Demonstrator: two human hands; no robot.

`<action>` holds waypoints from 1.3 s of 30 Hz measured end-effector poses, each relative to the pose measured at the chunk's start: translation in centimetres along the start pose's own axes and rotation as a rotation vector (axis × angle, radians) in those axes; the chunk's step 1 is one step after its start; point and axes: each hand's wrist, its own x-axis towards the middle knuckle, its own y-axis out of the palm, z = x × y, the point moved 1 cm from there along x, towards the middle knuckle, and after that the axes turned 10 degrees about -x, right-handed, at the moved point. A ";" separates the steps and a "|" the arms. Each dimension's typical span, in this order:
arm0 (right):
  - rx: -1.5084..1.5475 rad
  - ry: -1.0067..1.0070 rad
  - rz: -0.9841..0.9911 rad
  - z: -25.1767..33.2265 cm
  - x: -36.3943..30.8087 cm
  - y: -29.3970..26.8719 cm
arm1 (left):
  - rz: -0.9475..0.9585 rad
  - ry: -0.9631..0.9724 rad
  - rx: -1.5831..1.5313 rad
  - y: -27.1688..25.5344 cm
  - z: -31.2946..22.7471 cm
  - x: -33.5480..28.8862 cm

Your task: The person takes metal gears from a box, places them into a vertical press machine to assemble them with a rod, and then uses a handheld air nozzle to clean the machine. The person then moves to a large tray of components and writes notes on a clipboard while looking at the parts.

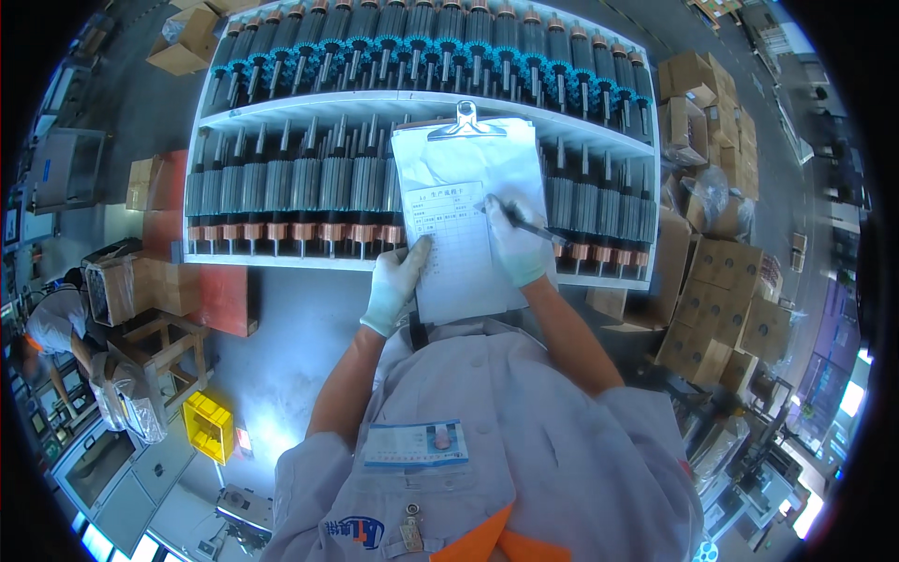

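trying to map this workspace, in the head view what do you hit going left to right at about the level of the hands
open cardboard box → left hand in a white glove → clipboard with a paper form → right hand in a white glove, holding a pen → stacked cardboard boxes

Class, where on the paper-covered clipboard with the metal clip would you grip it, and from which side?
Grip the clipboard at its lower left edge, from the left, probably: the gloved left hand already steadies it there, the metal clip tops it, and the gloved right hand writes with a pen.
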 end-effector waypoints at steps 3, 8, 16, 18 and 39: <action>-0.059 0.017 0.014 0.6 0.0 0.1 | -0.001 -0.009 0.006 -0.1 0.2 0.2; -0.084 0.004 -0.009 -0.1 0.2 0.5 | 0.022 0.014 -0.059 0.1 0.3 0.2; -0.181 -0.107 -0.031 0.4 0.0 0.3 | 0.040 0.005 -0.072 -0.1 0.7 0.4; -0.188 -0.097 -0.029 -0.1 0.1 0.3 | 0.041 0.011 -0.080 -0.2 0.8 0.5; -0.139 -0.126 -0.066 -0.6 0.3 0.4 | 0.050 0.017 -0.116 0.3 -1.2 -0.8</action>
